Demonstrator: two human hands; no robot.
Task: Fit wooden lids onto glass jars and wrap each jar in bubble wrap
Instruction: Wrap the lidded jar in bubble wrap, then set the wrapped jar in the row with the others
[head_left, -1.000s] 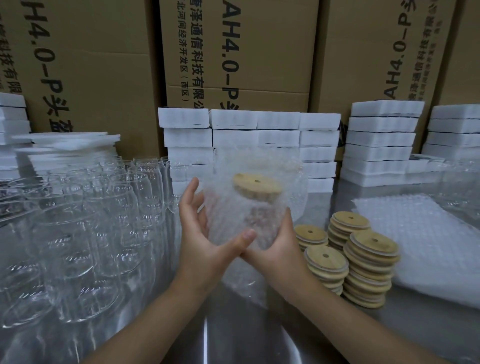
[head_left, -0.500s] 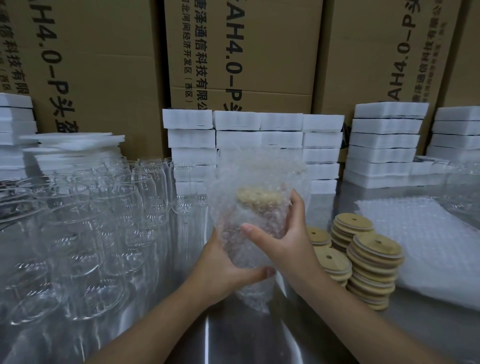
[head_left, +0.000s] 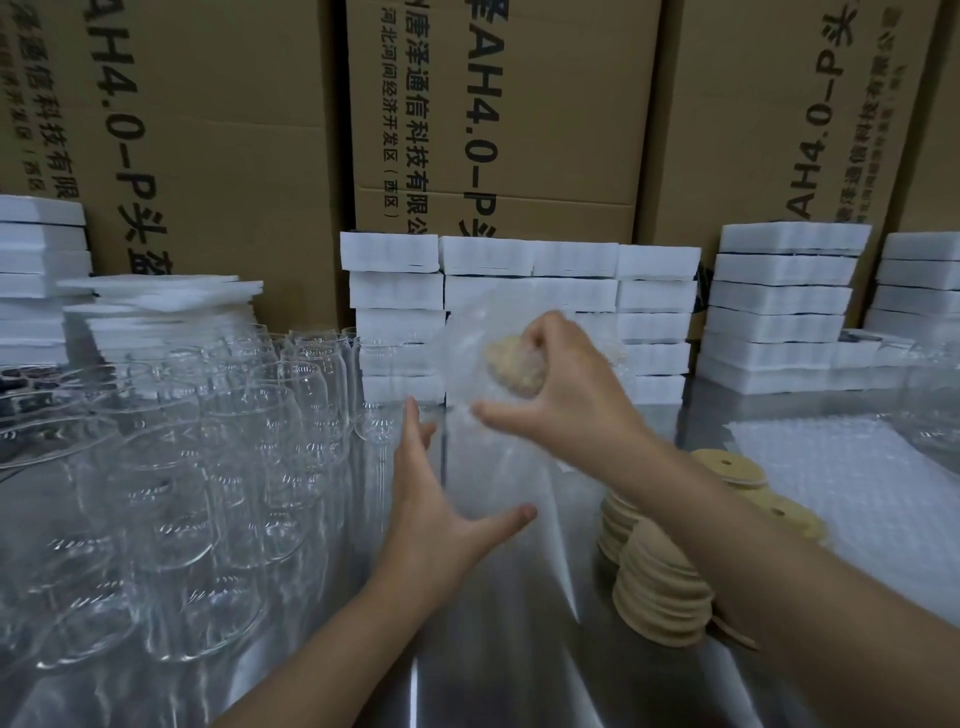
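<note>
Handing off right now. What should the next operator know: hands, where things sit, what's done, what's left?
Right hand grips the wrapped jar from the top, over its lid, over the table.
Left hand is open, fingers spread beside the jar's lower part; contact is too blurred to tell.
Done: this jar is lidded and in wrap.
Left: set it down. Many bare jars stand at left; lid stacks and wrap sheets lie at right.

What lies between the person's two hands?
In the head view, the bubble-wrapped jar, blurred: the right hand grips its top over the wooden lid, the left hand open below.
</note>
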